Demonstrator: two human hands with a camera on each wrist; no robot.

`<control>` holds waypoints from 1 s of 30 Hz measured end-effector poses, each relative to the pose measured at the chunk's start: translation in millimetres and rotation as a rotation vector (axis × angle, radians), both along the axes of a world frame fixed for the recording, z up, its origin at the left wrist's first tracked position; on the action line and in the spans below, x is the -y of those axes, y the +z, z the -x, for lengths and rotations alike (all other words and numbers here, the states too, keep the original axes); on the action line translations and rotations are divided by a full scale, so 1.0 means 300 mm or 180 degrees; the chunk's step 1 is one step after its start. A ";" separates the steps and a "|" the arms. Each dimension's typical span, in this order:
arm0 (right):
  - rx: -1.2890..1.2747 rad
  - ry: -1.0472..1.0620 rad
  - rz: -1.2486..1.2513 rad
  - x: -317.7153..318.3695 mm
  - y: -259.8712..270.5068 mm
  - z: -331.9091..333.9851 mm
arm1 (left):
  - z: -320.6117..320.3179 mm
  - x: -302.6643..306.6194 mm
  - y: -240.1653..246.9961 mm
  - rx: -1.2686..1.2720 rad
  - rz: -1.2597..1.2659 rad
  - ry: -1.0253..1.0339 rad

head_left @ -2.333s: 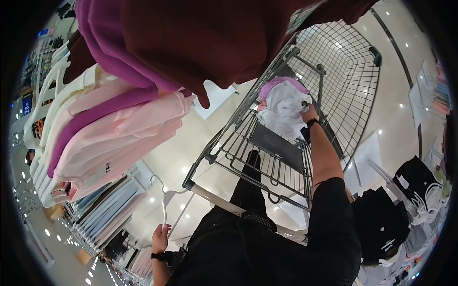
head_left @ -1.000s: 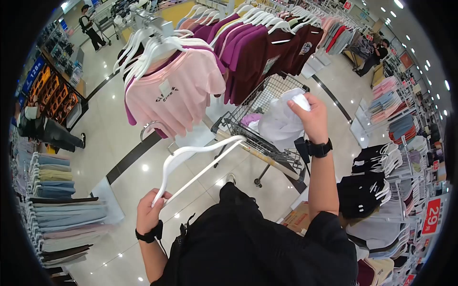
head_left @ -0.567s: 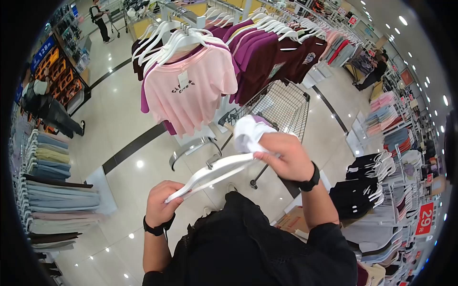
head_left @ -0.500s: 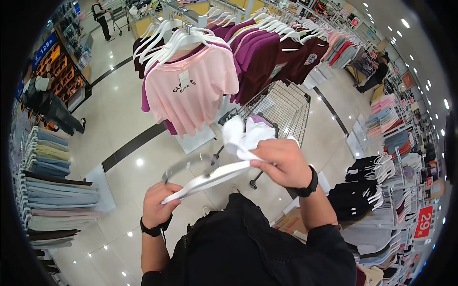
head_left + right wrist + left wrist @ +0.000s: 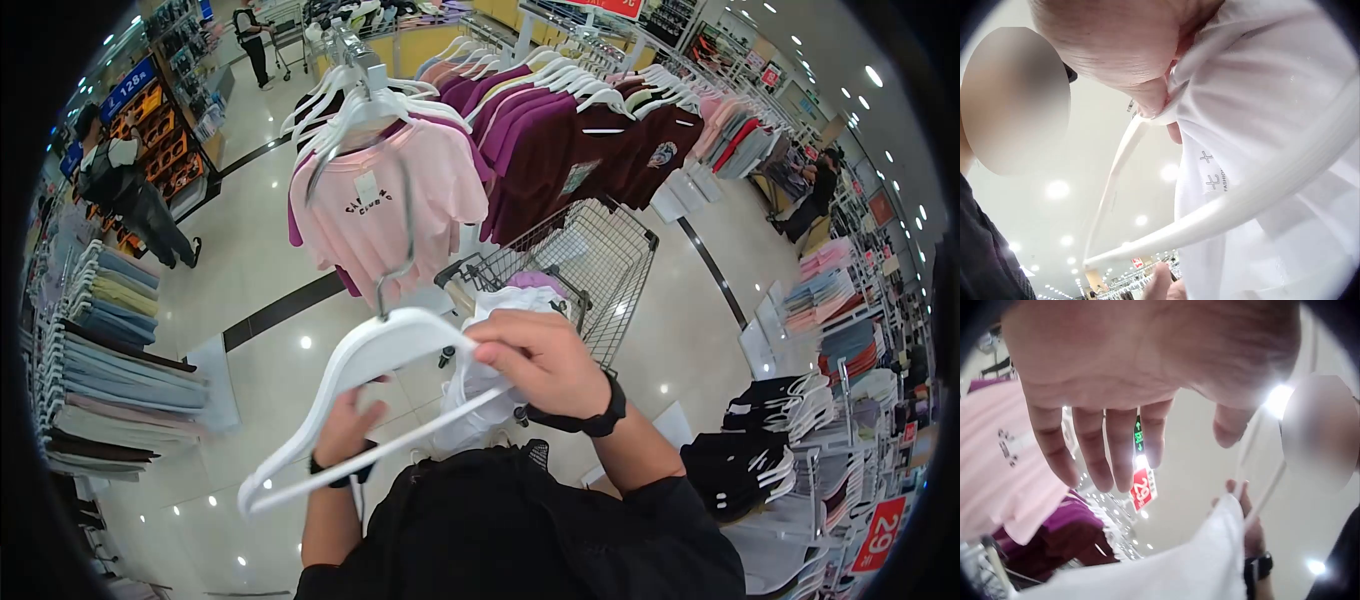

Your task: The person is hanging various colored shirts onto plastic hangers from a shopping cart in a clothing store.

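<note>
My right hand (image 5: 548, 368) pinches one end of a white hanger (image 5: 345, 362) together with a bunched white garment (image 5: 462, 405). The hanger's metal hook points up and its free end slants down to the left. In the right wrist view, the garment (image 5: 1260, 131), with a printed "FASHION" mark inside, hangs gathered under my thumb. My left hand (image 5: 348, 432) is behind the hanger, partly hidden by it. The left wrist view shows that hand (image 5: 1141, 369) holding nothing, its fingers extended, with the white cloth (image 5: 1147, 575) below.
A wire shopping cart (image 5: 610, 290) with a lilac cloth (image 5: 537, 281) stands ahead. Behind it are racks with a pink T-shirt (image 5: 395, 205) and maroon shirts (image 5: 560, 160). Folded trousers (image 5: 130, 370) hang at left, black garments (image 5: 735, 470) at right. A person (image 5: 135, 190) stands at far left.
My right hand lifts the white garment from the cart and brings it to the hanger, taking hold of the hanger's end. My left hand lets go of the hanger, which now tilts down leftward.
</note>
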State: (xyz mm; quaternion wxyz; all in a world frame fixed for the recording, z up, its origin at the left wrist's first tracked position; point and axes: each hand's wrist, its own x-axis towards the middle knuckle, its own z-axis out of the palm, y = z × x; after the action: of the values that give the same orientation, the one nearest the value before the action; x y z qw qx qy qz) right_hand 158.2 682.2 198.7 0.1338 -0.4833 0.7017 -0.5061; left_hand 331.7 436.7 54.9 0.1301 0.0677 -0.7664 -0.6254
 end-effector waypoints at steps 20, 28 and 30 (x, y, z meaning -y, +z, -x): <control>0.1265 0.0228 0.0644 -0.204 -0.156 0.288 | 0.374 -0.535 0.035 -0.0446 0.0601 0.0824; 0.0561 0.0374 0.0629 -0.005 -0.088 0.310 | 0.491 -0.295 -0.113 -0.0239 0.0234 0.0947; 0.0888 0.0124 0.0543 0.059 -0.072 0.300 | 0.465 -0.174 -0.142 -0.0235 0.0196 0.1336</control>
State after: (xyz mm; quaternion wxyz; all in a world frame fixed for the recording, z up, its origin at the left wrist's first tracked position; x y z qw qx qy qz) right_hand 68.1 664.4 177.0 0.1982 -0.4314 0.6213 -0.6234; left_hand 192.3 489.0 12.4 0.2874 0.1989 -0.7490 -0.5629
